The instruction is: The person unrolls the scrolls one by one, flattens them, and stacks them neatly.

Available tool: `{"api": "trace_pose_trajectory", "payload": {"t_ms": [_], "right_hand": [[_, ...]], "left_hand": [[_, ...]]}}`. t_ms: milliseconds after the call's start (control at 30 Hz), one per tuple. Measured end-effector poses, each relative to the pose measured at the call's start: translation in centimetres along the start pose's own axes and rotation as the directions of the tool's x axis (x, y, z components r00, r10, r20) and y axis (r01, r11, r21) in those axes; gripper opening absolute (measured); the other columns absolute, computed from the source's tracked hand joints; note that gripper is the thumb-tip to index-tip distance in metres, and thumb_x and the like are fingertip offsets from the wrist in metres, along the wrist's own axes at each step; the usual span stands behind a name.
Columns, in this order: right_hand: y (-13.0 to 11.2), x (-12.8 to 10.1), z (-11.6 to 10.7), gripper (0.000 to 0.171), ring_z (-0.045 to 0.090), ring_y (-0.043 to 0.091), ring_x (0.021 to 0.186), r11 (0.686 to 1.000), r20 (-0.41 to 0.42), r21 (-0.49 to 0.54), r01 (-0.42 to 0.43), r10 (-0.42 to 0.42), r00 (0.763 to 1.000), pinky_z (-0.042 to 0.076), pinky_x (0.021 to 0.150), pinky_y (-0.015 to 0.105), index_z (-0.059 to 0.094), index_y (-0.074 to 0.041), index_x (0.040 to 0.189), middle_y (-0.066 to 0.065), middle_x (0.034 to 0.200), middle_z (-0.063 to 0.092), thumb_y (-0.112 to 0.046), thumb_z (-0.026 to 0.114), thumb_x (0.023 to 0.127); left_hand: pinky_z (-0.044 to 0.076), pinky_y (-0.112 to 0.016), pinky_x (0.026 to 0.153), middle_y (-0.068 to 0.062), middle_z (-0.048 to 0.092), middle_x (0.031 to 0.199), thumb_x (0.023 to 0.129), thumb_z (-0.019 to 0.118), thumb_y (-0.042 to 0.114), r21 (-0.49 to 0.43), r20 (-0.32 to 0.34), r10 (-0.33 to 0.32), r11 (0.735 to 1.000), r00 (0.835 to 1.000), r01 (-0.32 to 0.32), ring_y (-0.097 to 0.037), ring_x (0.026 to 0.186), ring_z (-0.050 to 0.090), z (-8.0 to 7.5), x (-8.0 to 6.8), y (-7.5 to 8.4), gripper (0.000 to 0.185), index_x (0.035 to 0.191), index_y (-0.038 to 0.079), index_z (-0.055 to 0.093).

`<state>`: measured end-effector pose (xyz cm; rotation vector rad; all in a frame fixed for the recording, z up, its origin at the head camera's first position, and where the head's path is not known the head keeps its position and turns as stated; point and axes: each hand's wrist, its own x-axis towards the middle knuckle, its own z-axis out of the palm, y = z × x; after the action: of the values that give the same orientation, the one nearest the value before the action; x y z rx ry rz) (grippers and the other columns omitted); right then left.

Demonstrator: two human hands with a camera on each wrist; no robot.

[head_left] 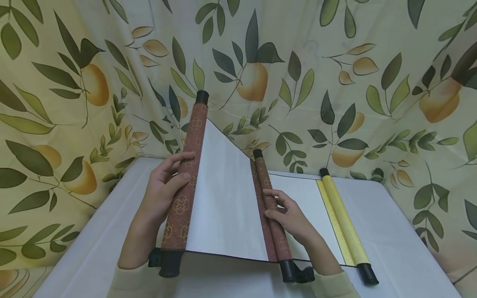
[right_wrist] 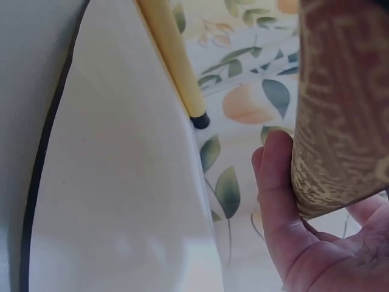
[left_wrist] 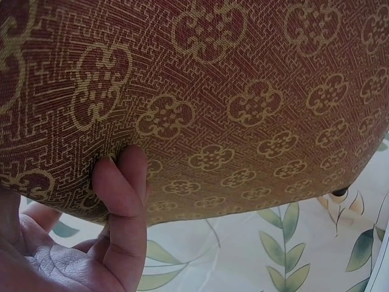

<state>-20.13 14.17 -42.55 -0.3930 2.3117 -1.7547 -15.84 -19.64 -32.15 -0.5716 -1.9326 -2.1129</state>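
A hanging scroll with dark red, gold-patterned brocade is held up, partly unrolled, in the head view. My left hand (head_left: 160, 186) grips its thicker roll (head_left: 184, 198), which leans slightly and has black end caps. The other end, a slimmer red rod (head_left: 273, 229), is held by my right hand (head_left: 287, 213), fingers and thumb around its side. Blank white paper (head_left: 227, 198) spans between the two. Up close in the left wrist view, the brocade (left_wrist: 255, 103) fills most of the picture above my curled fingers (left_wrist: 124, 188). The right wrist view has the brocade rod (right_wrist: 340, 115) within my hand.
A second scroll with a yellow roller (head_left: 344, 215) and black end caps lies to the right on the white-covered table (head_left: 395, 231). Its white sheet (head_left: 302, 194) runs left, behind the raised red scroll. A curtain (head_left: 298, 124) printed with leaves and fruit hangs behind the table.
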Motion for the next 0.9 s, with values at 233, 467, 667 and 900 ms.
{"api": "trace_pose_trajectory", "payload": {"t_ms": [233, 467, 667, 900], "right_hand": [[-0.5, -0.3, -1.0, 0.056, 0.058, 0.041, 0.118, 1.0, -0.013, -0.006, 0.031, -0.031, 0.999, 0.057, 0.084, 0.044, 0.047, -0.018, 0.145, 0.025, 0.141, 0.044, -0.005, 0.061, 0.093], [-1.0, -1.4, -2.8, 0.057, 0.057, 0.041, 0.117, 1.0, -0.038, 0.0, 0.026, -0.026, 0.999, 0.057, 0.083, 0.044, 0.044, -0.015, 0.147, 0.028, 0.142, 0.041, -0.003, 0.059, 0.093], [-1.5, -2.3, -4.4, 0.058, 0.057, 0.042, 0.118, 0.998, -0.062, -0.055, 0.008, -0.011, 0.998, 0.057, 0.083, 0.044, 0.043, -0.015, 0.148, 0.028, 0.143, 0.04, -0.006, 0.06, 0.093], [-2.0, -3.9, -5.9, 0.059, 0.057, 0.043, 0.118, 0.994, -0.081, -0.108, -0.013, 0.004, 0.997, 0.058, 0.083, 0.046, 0.041, -0.013, 0.148, 0.028, 0.145, 0.038, -0.007, 0.062, 0.093]], "left_hand": [[0.061, -0.038, 0.069, -0.02, 0.052, 0.123, 0.097, 0.049, 0.0, 0.003, 0.003, 0.006, 1.0, 1.0, -0.006, -0.027, 0.094, 0.068, 0.1, -0.1, 0.1, 0.042, 0.138, 0.009, 0.054], [0.06, -0.039, 0.072, -0.022, 0.051, 0.126, 0.099, 0.048, 0.002, 0.052, 0.066, -0.039, 0.998, 0.997, 0.036, -0.027, 0.096, 0.068, -0.5, 0.1, -0.6, 0.043, 0.141, 0.011, 0.051], [0.058, -0.04, 0.076, -0.021, 0.053, 0.131, 0.099, 0.046, 0.005, 0.155, 0.127, -0.15, 0.979, 0.98, 0.13, -0.029, 0.1, 0.064, -0.9, 0.8, -1.7, 0.044, 0.142, 0.013, 0.051], [0.054, -0.039, 0.075, -0.022, 0.053, 0.121, 0.097, 0.062, 0.015, 0.32, 0.16, -0.274, 0.923, 0.948, 0.212, -0.03, 0.099, 0.058, -0.7, 0.9, -3.6, 0.031, 0.126, 0.012, 0.052]]}}
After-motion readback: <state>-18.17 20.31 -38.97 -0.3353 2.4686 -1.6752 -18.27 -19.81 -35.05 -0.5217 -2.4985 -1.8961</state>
